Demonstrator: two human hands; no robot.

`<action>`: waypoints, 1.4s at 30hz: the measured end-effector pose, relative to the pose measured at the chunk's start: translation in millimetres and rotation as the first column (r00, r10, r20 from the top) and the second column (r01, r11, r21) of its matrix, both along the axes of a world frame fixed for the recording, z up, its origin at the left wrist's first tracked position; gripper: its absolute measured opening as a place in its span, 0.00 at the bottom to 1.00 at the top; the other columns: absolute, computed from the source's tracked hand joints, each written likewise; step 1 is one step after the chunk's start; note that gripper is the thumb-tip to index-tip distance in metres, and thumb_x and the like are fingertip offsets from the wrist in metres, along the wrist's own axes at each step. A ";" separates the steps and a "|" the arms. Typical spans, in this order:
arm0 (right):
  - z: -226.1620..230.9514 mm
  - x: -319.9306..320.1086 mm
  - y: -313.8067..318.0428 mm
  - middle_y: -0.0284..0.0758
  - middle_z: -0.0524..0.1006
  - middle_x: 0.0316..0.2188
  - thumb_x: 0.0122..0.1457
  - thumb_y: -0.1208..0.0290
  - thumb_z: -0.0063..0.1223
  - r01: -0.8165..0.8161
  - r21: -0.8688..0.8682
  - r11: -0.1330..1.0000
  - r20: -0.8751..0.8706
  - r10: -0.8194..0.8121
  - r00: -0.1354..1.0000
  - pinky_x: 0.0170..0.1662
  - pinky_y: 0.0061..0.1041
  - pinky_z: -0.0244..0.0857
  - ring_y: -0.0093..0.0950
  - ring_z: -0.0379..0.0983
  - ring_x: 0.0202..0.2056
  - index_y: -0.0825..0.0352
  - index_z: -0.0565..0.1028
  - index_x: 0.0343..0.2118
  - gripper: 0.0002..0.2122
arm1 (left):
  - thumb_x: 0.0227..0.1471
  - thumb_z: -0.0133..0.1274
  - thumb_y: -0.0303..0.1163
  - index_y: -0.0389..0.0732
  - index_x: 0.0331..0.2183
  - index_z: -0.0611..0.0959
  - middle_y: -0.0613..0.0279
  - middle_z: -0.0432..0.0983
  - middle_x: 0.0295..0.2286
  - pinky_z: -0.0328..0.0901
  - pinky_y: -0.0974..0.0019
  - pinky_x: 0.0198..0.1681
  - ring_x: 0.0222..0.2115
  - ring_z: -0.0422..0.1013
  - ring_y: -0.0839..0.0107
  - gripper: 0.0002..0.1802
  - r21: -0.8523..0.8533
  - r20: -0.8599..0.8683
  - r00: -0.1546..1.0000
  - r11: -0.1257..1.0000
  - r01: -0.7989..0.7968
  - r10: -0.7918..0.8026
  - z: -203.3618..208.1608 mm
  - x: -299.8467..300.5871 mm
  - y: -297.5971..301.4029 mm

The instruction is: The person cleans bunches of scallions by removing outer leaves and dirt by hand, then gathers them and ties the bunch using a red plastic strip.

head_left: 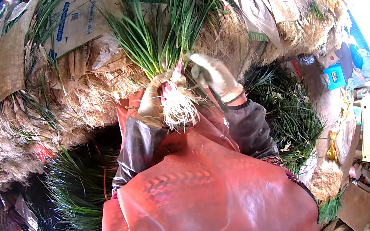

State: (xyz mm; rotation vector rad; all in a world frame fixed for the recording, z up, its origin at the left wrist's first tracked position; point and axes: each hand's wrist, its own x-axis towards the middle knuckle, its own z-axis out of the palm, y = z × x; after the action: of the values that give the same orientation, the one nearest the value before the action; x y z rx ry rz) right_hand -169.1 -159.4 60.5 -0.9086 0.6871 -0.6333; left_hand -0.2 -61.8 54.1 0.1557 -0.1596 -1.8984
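In the middle of the frame, near the top, the left hand [153, 102] in a dirty pale glove is wrapped tight around a bunch of long green onion-like stalks with white stringy roots [162, 48], just above the roots. The right hand [213, 76], gloved too, rests its fingers on the stalks beside it; I cannot tell if it grips. The bunch looks light. Its leaves are soft and bendy and could snap or bruise. The firm white part near the roots seems the best place to hold. A shiny red plastic apron [204, 187] fills the bottom of the frame.
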 end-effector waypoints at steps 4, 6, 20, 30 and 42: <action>-19.0 20.5 2.5 0.26 0.74 0.22 0.61 0.68 0.47 -0.192 -0.069 0.979 -0.052 0.189 0.981 0.19 0.12 0.58 0.14 0.68 0.19 0.66 0.75 0.33 0.08 | 0.53 0.53 0.42 0.40 0.32 0.79 0.65 0.75 0.22 0.59 0.79 0.15 0.16 0.67 0.82 0.14 0.159 0.534 0.840 0.964 -0.215 0.099 -8.3 -8.1 1.3; -20.9 24.1 8.0 0.30 0.74 0.22 0.60 0.71 0.48 -0.105 -0.020 0.994 0.130 0.107 0.986 0.22 0.15 0.63 0.18 0.70 0.21 0.69 0.74 0.32 0.07 | 0.51 0.56 0.42 0.40 0.26 0.80 0.67 0.74 0.18 0.55 0.81 0.12 0.14 0.65 0.84 0.14 0.198 0.833 0.550 0.958 -0.209 -0.052 -9.1 -5.1 -0.1; -18.2 -4.0 -4.8 0.24 0.65 0.13 0.61 0.63 0.46 0.232 0.277 0.932 0.336 -0.320 0.886 0.16 0.16 0.54 0.15 0.58 0.12 0.65 0.72 0.25 0.12 | 0.56 0.49 0.39 0.41 0.44 0.77 0.72 0.73 0.24 0.52 0.84 0.10 0.15 0.62 0.89 0.16 0.176 0.704 0.704 0.936 -0.304 0.096 -4.1 11.7 15.7; 19.4 -2.5 -5.9 0.28 0.70 0.12 0.59 0.63 0.49 0.137 -0.112 0.984 -0.141 -0.152 0.978 0.17 0.12 0.53 0.16 0.66 0.14 0.72 0.76 0.31 0.14 | 0.52 0.50 0.32 0.34 0.37 0.79 0.65 0.76 0.21 0.59 0.84 0.16 0.15 0.66 0.86 0.13 0.269 0.516 0.856 0.944 -0.190 0.026 -15.0 8.6 16.8; -27.0 27.3 12.7 0.31 0.72 0.11 0.54 0.64 0.57 -0.172 -0.956 0.240 -0.293 -0.703 0.649 0.18 0.22 0.60 0.21 0.69 0.13 0.62 0.78 0.26 0.07 | 0.50 0.53 0.39 0.41 0.28 0.83 0.73 0.69 0.14 0.50 0.83 0.10 0.10 0.57 0.89 0.12 0.198 0.923 0.371 0.955 -0.223 -0.105 0.3 -9.3 13.4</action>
State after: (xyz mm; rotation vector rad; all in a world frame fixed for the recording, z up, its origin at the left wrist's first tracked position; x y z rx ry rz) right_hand -141.7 -146.7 33.5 -2.3502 1.2405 -1.1238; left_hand -9.5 -48.4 54.4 1.4698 -0.6356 -1.5146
